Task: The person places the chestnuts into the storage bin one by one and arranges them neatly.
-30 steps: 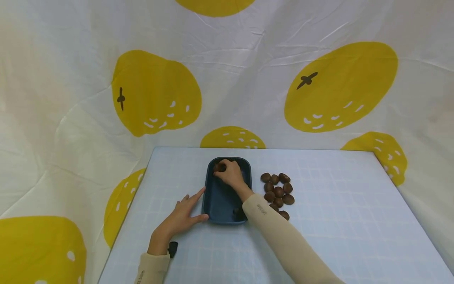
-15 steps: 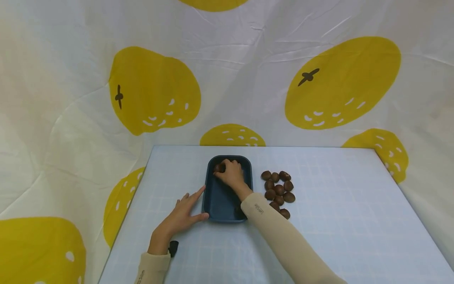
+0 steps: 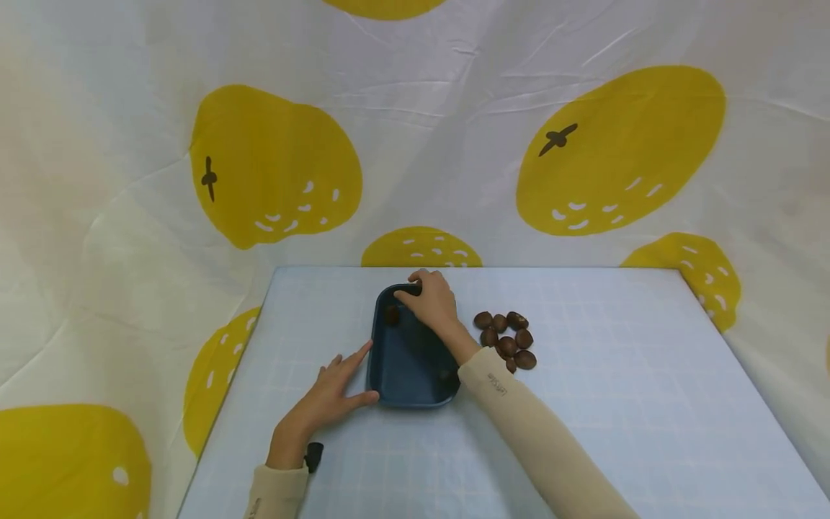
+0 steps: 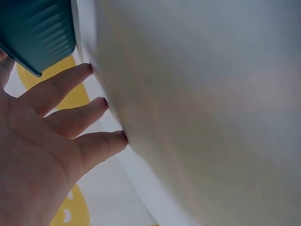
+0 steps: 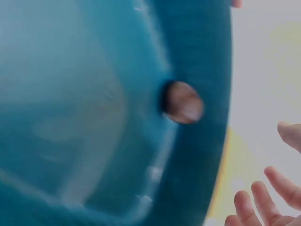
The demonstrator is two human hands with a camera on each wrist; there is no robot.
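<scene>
A single chestnut (image 3: 392, 315) lies in the upper left of a dark blue tray (image 3: 403, 360), and the right wrist view has the same chestnut (image 5: 184, 102) against the tray's inner wall. My right hand (image 3: 433, 303) is over the tray's upper right part, thumb and fingers apart, the fingertips near the far rim; nothing shows in its grasp. Along the tray's left side my left hand (image 3: 331, 393) spreads its fingers, forefinger and thumb at the tray's edge. In the left wrist view several fingertips of this hand (image 4: 42, 141) touch the table beside the ribbed tray wall (image 4: 51, 33).
Right of the tray, several chestnuts (image 3: 508, 346) sit in a loose cluster on the pale checked table (image 3: 622, 404); the right forearm covers some of them. Behind the table hangs a white cloth (image 3: 447, 158) with large yellow fruit prints.
My right hand has let go of the chestnut, which stays in the tray's upper left, and has moved up and right toward the far rim. The left hand keeps its place by the tray.
</scene>
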